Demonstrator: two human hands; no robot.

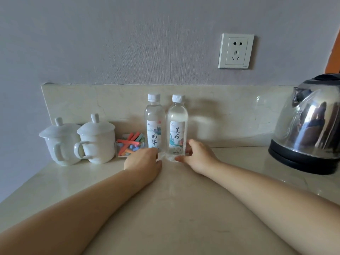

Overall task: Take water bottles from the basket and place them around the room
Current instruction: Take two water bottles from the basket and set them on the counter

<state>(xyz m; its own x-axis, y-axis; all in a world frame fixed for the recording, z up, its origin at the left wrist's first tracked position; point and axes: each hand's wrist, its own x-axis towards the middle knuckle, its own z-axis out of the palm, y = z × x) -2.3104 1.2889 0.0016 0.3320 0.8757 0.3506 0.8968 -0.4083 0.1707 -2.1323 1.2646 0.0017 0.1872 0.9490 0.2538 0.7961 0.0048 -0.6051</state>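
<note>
Two water-filled bottles stand upright and touching at centre frame on the counter (174,199): left bottle (154,126), right bottle (177,126). Left hand (142,160) wraps left bottle's base, fingertips hidden. Right hand (198,156) pinches right bottle's base, thumb in front. Two lidded cups (97,139), contents hidden. Clear tray (118,155) holds coloured sachets, count unclear. Kettle (309,126) cut off at the right edge.

Left bottle (154,126) and right bottle (177,127) stood upright, touching, on the counter (174,199), left hand (142,161) and right hand (197,157) each gripping one's base, lidded cups (95,142) left, kettle (311,129) right.
</note>
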